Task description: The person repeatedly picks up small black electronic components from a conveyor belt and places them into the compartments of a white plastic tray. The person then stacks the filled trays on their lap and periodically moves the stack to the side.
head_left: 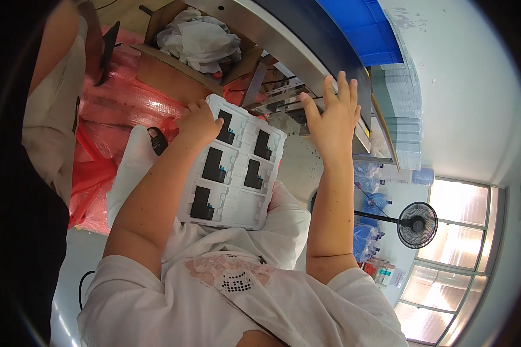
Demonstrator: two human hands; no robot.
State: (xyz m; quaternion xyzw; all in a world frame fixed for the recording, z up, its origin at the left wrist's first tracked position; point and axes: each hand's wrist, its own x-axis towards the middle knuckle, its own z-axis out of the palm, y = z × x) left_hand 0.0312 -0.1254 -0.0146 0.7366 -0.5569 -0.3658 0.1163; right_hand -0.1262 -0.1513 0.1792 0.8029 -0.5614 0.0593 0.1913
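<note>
A white plastic tray [246,213] with moulded compartments rests on my lap. In it lie several flat black pieces [214,165], each with a notched corner and a small blue tab; they resemble battery packs. The tray's lower right compartment holds no black piece. My left hand [200,124] grips the tray's upper left edge, its thumb reaching in beside the top left black piece. Raised with spread fingers, my right hand [334,118] holds nothing. It is nearest to the metal edge of a bench [292,43]; whether the fingertips touch that edge, I cannot tell.
Beyond the tray stands a cardboard box [173,75] with crumpled white plastic [200,40]. Red bubble wrap [113,75] lies at the left, near another person's beige-clothed leg [49,124]. A blue bin [364,29] is at the far right, a black fan [418,224] farther right.
</note>
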